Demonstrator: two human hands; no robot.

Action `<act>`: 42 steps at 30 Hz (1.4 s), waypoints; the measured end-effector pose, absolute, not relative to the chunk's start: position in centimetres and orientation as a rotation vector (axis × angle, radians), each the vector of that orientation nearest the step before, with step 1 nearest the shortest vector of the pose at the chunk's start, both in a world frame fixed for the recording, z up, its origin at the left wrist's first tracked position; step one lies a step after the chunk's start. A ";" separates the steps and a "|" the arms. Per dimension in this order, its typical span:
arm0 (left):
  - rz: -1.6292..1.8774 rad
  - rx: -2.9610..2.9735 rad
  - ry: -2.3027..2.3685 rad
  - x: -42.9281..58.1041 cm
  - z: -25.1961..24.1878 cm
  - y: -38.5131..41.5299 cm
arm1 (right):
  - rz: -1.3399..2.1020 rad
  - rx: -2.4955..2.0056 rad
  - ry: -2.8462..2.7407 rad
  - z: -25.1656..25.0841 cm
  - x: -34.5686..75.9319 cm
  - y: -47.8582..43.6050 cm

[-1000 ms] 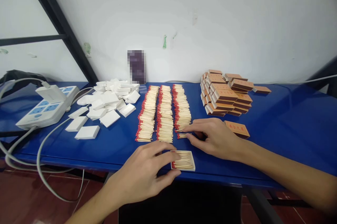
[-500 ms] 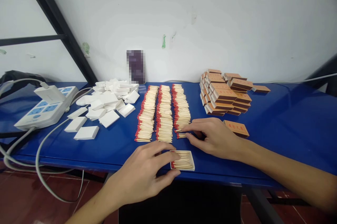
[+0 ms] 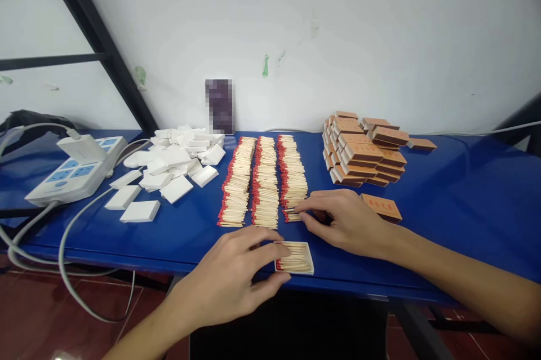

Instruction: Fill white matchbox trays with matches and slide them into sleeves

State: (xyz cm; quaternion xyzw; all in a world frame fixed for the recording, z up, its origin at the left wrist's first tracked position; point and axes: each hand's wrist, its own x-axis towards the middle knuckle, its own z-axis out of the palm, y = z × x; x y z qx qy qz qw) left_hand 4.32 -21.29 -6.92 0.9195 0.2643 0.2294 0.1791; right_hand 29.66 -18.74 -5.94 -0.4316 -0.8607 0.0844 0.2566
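Note:
My left hand (image 3: pixel 236 278) grips a small white tray (image 3: pixel 310 259) partly filled with red-tipped matches, holding it by its left end at the front edge of the blue table (image 3: pixel 456 202). My right hand (image 3: pixel 344 219) rests on the table with its fingers pinching a few matches at the near end of the right row of matches (image 3: pixel 291 177). Two more rows of matches (image 3: pixel 251 182) lie to the left. A single brown matchbox sleeve (image 3: pixel 381 207) lies just right of my right hand.
A heap of white inner trays (image 3: pixel 169 165) lies at the left. A stack of brown matchbox sleeves (image 3: pixel 363 151) stands at the back right. A white power strip (image 3: pixel 74 171) with grey cables (image 3: pixel 63 236) sits at the far left. The wall is close behind.
Both hands stay almost still. My right fingers have closed slightly on the matches at the end of the right row.

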 end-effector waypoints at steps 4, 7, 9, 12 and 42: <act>0.644 2.591 0.744 4.3 -6.8 -21.3 | 0.276 -1.119 -2.329 -5.9 29.6 -18.9; 0.635 2.589 0.737 4.3 -6.7 -21.3 | 0.296 -1.096 -2.332 -5.9 29.5 -18.9; 0.634 2.592 0.734 4.3 -6.7 -21.3 | 0.275 -1.103 -2.331 -6.0 29.6 -18.9; 0.641 2.597 0.737 4.3 -6.8 -21.3 | 0.226 -1.134 -2.337 -6.0 29.6 -18.8; 0.625 2.594 0.720 4.2 -6.7 -21.3 | 0.202 -1.202 -2.339 -6.3 29.6 -18.8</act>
